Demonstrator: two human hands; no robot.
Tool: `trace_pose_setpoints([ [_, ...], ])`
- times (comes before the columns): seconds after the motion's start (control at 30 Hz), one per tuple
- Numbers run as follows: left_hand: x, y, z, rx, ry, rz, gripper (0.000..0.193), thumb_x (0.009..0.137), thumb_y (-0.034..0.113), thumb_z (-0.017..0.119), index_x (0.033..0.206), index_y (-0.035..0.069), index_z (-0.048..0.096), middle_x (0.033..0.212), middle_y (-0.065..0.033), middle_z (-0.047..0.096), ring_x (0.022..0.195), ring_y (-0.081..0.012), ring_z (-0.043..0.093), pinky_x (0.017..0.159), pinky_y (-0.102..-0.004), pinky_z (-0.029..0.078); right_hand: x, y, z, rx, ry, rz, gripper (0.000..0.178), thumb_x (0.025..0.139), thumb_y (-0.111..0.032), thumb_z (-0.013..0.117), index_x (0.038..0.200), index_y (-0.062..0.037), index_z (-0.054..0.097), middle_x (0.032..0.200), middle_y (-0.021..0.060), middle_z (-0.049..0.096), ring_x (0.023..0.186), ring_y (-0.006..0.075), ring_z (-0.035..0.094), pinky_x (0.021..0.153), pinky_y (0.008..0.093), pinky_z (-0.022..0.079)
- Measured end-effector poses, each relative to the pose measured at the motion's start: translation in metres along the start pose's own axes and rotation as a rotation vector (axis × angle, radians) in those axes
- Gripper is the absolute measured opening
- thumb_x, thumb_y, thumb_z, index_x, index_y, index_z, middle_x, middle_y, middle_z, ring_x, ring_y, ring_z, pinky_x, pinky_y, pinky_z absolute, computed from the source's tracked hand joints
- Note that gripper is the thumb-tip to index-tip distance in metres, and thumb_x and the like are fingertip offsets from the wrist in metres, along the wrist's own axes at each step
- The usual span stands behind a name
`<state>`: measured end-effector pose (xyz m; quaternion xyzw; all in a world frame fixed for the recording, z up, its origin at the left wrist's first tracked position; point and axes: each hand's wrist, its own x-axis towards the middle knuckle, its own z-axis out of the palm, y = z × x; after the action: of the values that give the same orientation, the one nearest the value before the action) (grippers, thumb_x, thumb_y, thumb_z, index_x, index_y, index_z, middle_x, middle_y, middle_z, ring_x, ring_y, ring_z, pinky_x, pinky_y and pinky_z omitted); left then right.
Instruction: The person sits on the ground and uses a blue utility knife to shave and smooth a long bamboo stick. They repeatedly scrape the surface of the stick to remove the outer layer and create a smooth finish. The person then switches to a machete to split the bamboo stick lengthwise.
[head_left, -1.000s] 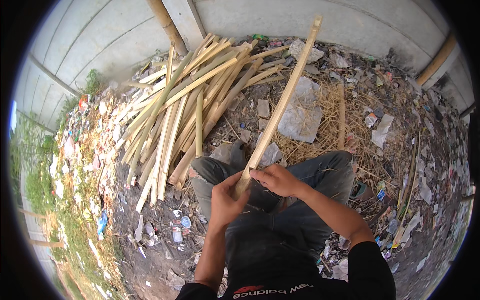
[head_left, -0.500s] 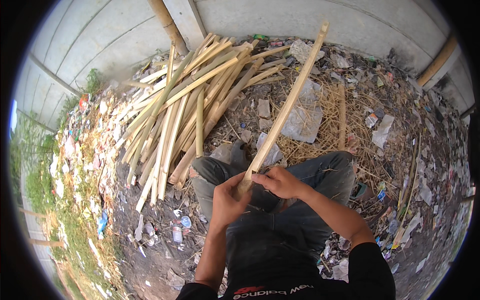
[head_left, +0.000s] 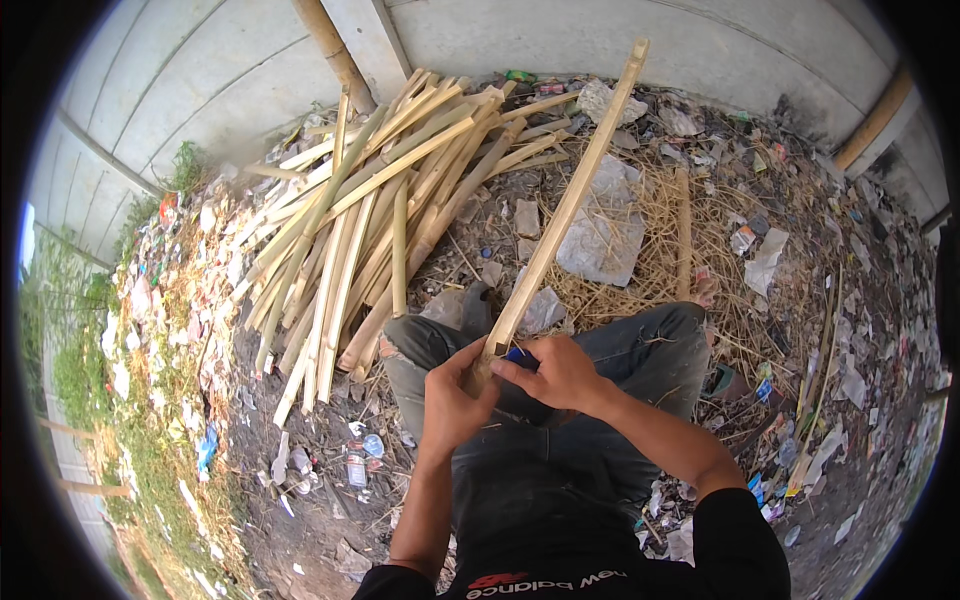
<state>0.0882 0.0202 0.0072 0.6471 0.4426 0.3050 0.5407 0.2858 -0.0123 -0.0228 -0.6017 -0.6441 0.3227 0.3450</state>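
Long, pale split-bamboo strip [head_left: 567,205] slants up and away from the hands, lower end between them above the lap, far end toward the wall. Left hand [head_left: 458,402] curled around the lower end, thumb and fingers closed on it. Right hand [head_left: 558,374] just beside it, fingers bent around a small blue object [head_left: 518,357] pressed close to the strip; mostly covered, kind unclear. Person sits with knees spread, in worn dark jeans [head_left: 610,440].

Bare dark ground [head_left: 325,515] serves as work area, strewn with scraps of plastic and paper. Beyond the left knee, a heaped pile of pale and greenish bamboo strips [head_left: 393,153], laid crosswise at many angles. Beyond the right knee, dry yellow straw [head_left: 655,235], a crumpled whitish sheet [head_left: 605,235] at its near left. Behind, grey concrete panel wall [head_left: 740,45] with a round brown bamboo pole [head_left: 332,45] upright against it. Far left, green weeds [head_left: 75,350].
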Motion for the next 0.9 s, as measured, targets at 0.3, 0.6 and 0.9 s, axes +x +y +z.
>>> trace_pose_setpoints([
  [0.3, -0.007, 0.001, 0.002, -0.022, -0.051, -0.044, 0.051, 0.087, -0.004, 0.073, 0.137, -0.010, 0.063, 0.115, -0.0109, 0.075, 0.101, -0.0105, 0.068, 0.088, -0.0252, 0.054, 0.012, 0.029, -0.016, 0.791, -0.711, 0.340, 0.054, 0.104, -0.053, 0.065, 0.071, -0.0096, 0.058, 0.055, -0.0084, 0.036, 0.043, 0.0067, 0.037, 0.039, 0.0274, 0.027],
  [0.6, -0.001, -0.009, -0.007, 0.166, 0.017, -0.003, 0.054, 0.085, -0.003, 0.074, 0.137, -0.010, 0.062, 0.115, -0.0161, 0.076, 0.105, -0.0172, 0.071, 0.092, -0.0302, 0.056, 0.006, 0.044, -0.025, 1.010, -0.743, 0.279, 0.054, 0.104, -0.051, 0.065, 0.069, -0.0129, 0.050, 0.056, -0.0076, 0.040, 0.043, 0.0033, 0.034, 0.039, 0.0244, 0.021],
  [0.9, -0.003, -0.003, -0.005, 0.355, 0.190, 0.025, 0.053, 0.084, 0.003, 0.076, 0.136, -0.006, 0.065, 0.108, -0.0219, 0.078, 0.103, -0.0234, 0.076, 0.090, -0.0334, 0.058, 0.012, 0.019, -0.030, 0.019, 0.249, 0.134, 0.045, 0.105, -0.043, 0.060, 0.094, -0.0004, 0.067, 0.069, 0.0189, 0.066, 0.067, 0.0432, 0.067, 0.063, 0.0497, 0.050],
])
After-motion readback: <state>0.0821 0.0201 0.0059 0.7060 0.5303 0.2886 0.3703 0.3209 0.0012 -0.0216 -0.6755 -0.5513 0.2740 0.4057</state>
